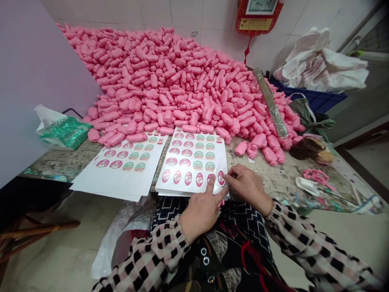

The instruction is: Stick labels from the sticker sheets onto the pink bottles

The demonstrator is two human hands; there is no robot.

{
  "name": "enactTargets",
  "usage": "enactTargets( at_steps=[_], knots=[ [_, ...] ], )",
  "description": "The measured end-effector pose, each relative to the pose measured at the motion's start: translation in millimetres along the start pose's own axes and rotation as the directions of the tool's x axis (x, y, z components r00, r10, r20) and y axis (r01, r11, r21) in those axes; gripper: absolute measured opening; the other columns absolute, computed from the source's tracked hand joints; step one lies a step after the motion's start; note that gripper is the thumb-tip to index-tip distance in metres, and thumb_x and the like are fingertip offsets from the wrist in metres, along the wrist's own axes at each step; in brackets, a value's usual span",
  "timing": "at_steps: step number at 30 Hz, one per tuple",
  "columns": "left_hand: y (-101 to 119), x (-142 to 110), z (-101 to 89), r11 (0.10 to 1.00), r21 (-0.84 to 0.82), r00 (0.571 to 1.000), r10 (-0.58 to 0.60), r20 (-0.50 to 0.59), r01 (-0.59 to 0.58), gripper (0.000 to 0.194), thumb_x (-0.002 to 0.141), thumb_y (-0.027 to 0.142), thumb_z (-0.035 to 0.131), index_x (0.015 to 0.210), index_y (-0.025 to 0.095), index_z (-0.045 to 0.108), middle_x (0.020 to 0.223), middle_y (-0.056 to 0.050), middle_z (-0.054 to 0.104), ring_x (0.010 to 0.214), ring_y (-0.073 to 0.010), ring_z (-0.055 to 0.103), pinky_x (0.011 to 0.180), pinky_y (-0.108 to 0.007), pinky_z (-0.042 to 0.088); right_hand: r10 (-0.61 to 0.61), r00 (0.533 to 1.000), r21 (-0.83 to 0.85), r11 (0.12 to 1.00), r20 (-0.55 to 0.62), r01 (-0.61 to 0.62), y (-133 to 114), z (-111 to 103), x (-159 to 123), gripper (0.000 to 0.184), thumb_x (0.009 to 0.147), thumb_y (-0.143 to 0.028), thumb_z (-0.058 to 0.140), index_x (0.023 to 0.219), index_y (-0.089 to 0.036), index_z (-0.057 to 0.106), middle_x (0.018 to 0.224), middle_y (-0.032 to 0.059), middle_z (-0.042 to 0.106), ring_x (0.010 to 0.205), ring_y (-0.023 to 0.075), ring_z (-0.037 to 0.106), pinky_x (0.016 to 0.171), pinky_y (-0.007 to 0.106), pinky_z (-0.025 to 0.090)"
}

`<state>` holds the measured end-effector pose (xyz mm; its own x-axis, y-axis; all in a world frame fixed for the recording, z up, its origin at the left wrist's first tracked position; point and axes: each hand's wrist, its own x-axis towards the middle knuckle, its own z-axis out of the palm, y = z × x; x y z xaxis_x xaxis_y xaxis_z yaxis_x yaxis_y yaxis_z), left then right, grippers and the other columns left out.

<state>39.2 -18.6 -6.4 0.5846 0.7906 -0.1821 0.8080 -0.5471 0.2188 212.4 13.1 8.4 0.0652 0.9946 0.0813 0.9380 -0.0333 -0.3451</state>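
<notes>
My right hand (247, 185) is closed in a pinch at the right edge of an oval pink sticker (221, 177), at the near right corner of a sticker sheet (194, 162). That corner of the sheet looks slightly raised and shiny. With index finger and thumb stretched out, my left hand (200, 211) presses on the same corner. Its other fingers curl underneath, where the end of a pink bottle (221, 203) pokes out; most of it is hidden. Rows of pink and green stickers cover the sheet, which tops a stack at the table's near edge.
Left of it lies another stack of sticker sheets (118, 178). A large heap of small pink bottles (170, 81) fills the table's back. A long wrapped bar (270, 103) rests on the heap's right. A green-white packet (65, 129) is at left, a blue crate (322, 99) at right.
</notes>
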Motion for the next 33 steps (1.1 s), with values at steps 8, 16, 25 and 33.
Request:
enactTargets(
  at_steps=[8, 16, 25, 33],
  knots=[
    [-1.4, -2.0, -0.2, 1.000, 0.014, 0.998, 0.020, -0.054, -0.019, 0.065, 0.085, 0.031, 0.047, 0.141, 0.042, 0.014, 0.151, -0.016, 0.010, 0.088, -0.0265, 0.064, 0.071, -0.040, 0.050, -0.089, 0.994, -0.046, 0.995, -0.061, 0.086, -8.6, -10.1, -2.5, 0.028, 0.083, -0.045, 0.051, 0.070, -0.022, 0.061, 0.075, 0.0002, 0.062, 0.068, 0.0139, 0.055, 0.053, 0.025, 0.027],
    [-10.6, -11.0, -6.0, 0.989, -0.134, 0.997, 0.050, -0.056, -0.057, 0.058, 0.085, 0.025, 0.046, 0.137, 0.043, 0.028, 0.152, -0.011, 0.011, 0.095, -0.0272, 0.063, 0.076, -0.041, 0.049, 0.048, 0.996, 0.222, 0.975, -0.072, -0.031, 12.1, -20.9, 7.1, 0.030, 0.074, -0.051, 0.060, 0.069, -0.021, 0.063, 0.070, 0.0003, 0.064, 0.062, 0.0146, 0.054, 0.054, 0.026, 0.033],
    [-18.1, -20.9, -35.9, -0.072, -0.992, 0.983, -0.143, 0.114, 0.105, 0.050, 0.083, 0.057, 0.042, 0.115, 0.019, 0.052, 0.073, -0.002, 0.061, 0.056, -0.0118, 0.055, 0.051, -0.023, 0.044, 0.070, 0.995, 0.812, 0.584, -0.070, 0.016, -20.4, -15.8, -14.0, 0.028, 0.069, -0.044, 0.069, 0.069, -0.018, 0.060, 0.065, -0.0007, 0.058, 0.059, 0.0117, 0.048, 0.055, 0.025, 0.037],
    [-16.2, 1.2, -38.6, -0.695, -0.715, 0.968, -0.115, 0.221, 0.081, 0.041, 0.083, 0.052, 0.048, 0.101, 0.016, 0.056, 0.062, 0.001, 0.054, 0.049, -0.0096, 0.053, 0.044, -0.019, 0.039, -0.097, 0.993, 0.801, 0.589, -0.063, 0.109, -56.9, -12.4, -34.9, 0.023, 0.076, -0.041, 0.064, 0.071, -0.019, 0.061, 0.069, 0.0007, 0.061, 0.060, 0.0126, 0.053, 0.058, 0.026, 0.042]
  ],
)
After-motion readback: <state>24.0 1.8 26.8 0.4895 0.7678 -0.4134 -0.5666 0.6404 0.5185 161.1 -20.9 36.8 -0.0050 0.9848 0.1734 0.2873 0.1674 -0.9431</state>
